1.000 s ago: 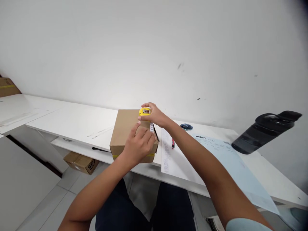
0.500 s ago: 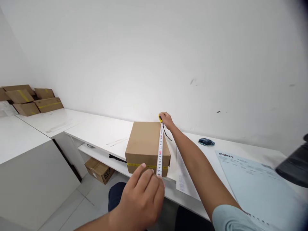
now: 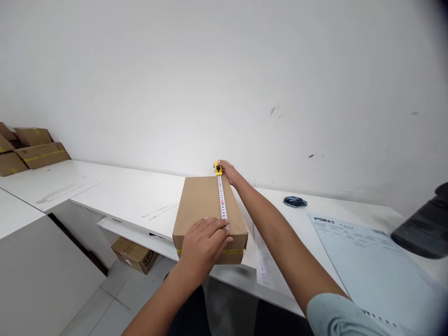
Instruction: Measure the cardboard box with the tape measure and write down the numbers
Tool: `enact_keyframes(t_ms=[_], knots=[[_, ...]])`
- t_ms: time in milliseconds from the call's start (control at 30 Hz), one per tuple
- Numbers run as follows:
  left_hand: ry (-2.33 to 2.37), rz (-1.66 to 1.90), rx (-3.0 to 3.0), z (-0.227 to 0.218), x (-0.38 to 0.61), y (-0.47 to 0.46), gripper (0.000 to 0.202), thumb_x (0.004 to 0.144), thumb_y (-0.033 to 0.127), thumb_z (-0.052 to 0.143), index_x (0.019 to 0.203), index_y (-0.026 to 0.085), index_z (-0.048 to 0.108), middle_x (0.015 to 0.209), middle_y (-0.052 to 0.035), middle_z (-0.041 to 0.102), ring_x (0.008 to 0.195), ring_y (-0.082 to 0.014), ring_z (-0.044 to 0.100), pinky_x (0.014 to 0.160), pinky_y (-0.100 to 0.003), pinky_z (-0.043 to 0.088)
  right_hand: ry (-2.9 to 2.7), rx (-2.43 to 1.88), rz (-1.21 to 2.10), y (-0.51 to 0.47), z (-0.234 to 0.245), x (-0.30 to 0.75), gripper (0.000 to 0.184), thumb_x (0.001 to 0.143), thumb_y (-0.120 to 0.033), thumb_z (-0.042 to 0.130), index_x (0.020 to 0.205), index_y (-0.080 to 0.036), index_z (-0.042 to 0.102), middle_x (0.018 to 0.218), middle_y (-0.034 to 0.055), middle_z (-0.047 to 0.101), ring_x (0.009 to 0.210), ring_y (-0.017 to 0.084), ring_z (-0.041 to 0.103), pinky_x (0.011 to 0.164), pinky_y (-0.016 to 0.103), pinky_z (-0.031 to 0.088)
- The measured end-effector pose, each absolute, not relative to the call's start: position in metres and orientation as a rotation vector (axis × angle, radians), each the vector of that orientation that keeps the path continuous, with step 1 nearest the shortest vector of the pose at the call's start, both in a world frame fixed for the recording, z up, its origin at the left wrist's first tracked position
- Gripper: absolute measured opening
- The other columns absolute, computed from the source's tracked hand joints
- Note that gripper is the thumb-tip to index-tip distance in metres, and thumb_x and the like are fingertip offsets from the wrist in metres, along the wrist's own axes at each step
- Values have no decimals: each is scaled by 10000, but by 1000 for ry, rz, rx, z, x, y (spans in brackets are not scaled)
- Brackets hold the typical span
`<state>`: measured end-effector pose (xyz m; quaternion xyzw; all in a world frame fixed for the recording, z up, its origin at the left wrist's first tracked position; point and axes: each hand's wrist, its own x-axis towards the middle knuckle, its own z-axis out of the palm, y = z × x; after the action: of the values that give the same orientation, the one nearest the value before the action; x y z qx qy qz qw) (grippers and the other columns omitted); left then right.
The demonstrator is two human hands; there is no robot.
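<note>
A brown cardboard box [image 3: 199,200] with a yellow tape strip on its front side lies on the white table in front of me. Across its top runs the white blade of a tape measure [image 3: 219,168], whose yellow case is at the box's far edge. My right hand [image 3: 228,171] is closed around that case. Near the front edge of the box, my left hand [image 3: 203,245] pinches the near end of the blade between thumb and fingers, resting over the box top.
Several cardboard boxes [image 3: 42,154] are stacked at the far left against the wall. Another carton [image 3: 135,254] sits on the floor below the table. To the right are a dark blue object [image 3: 295,201], a printed pale blue sheet [image 3: 364,261] and a black item [image 3: 422,233].
My left hand has moved away from me, from in front of the box onto its top, with less blade showing. The tape case has turned, its yellow face now more visible.
</note>
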<state>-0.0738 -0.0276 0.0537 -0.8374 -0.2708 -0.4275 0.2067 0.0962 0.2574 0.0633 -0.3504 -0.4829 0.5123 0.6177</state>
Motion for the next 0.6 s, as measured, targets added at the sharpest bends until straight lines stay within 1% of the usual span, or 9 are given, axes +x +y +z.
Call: enact_keyframes(t_ms=[67, 133, 233, 333, 400, 467, 533, 600], knots=[[-783, -1238, -2341, 51, -72, -27, 84, 985, 179, 594, 1020, 201, 667, 1117, -34, 784, 1047, -178, 737, 972, -363, 570, -1100, -799, 1188, 256, 62, 97, 380, 707, -481, 732, 934, -226, 566, 837, -18, 633, 686, 121, 534, 608, 236, 462], [-817, -1270, -2326, 48, -70, -28, 106, 984, 163, 589, 1037, 201, 672, 1136, -34, 783, 1084, -185, 730, 965, -362, 562, -1093, -804, 1197, 254, 60, 98, 421, 694, -512, 709, 969, -238, 545, 860, -20, 632, 715, 126, 554, 622, 232, 467], [-849, -1303, -2284, 45, -68, -30, 102, 986, 164, 584, 1003, 202, 677, 1118, -28, 788, 1072, -184, 737, 946, -356, 556, -1104, -830, 1205, 249, 59, 99, 440, 710, -528, 678, 1018, -251, 527, 934, -10, 640, 763, 138, 607, 641, 245, 493], [-844, -1302, -2270, 44, -68, -30, 91, 986, 175, 586, 992, 201, 673, 1100, -27, 790, 1057, -181, 740, 942, -352, 554, -1111, -879, 1211, 244, 62, 100, 423, 749, -500, 661, 1068, -264, 517, 962, -7, 641, 731, 149, 636, 645, 290, 531], [-828, -1259, -2299, 45, -71, -29, 84, 983, 192, 593, 1019, 197, 668, 1106, -41, 787, 1070, -185, 735, 945, -355, 555, -1113, -930, 1200, 241, 67, 99, 384, 760, -451, 672, 1054, -249, 530, 910, -5, 637, 686, 152, 630, 630, 308, 538], [-790, -1212, -2330, 46, -73, -26, 88, 978, 192, 598, 1041, 189, 659, 1112, -53, 784, 1070, -187, 733, 940, -357, 557, -1114, -992, 1167, 239, 78, 96, 319, 740, -370, 705, 976, -221, 550, 807, -8, 619, 641, 149, 602, 592, 298, 515], [-746, -1199, -2333, 46, -76, -23, 75, 974, 181, 601, 1033, 183, 648, 1105, -54, 784, 1040, -187, 738, 927, -358, 560, -1106, -1044, 1104, 238, 95, 94, 278, 702, -291, 736, 893, -207, 552, 720, -20, 590, 617, 137, 564, 563, 275, 479], [-692, -1225, -2317, 45, -79, -21, 48, 973, 164, 599, 995, 179, 638, 1071, -48, 788, 981, -180, 746, 926, -360, 562, -1081, -1065, 1020, 235, 116, 95, 279, 681, -258, 747, 863, -211, 541, 692, -38, 572, 617, 118, 529, 561, 250, 455]])
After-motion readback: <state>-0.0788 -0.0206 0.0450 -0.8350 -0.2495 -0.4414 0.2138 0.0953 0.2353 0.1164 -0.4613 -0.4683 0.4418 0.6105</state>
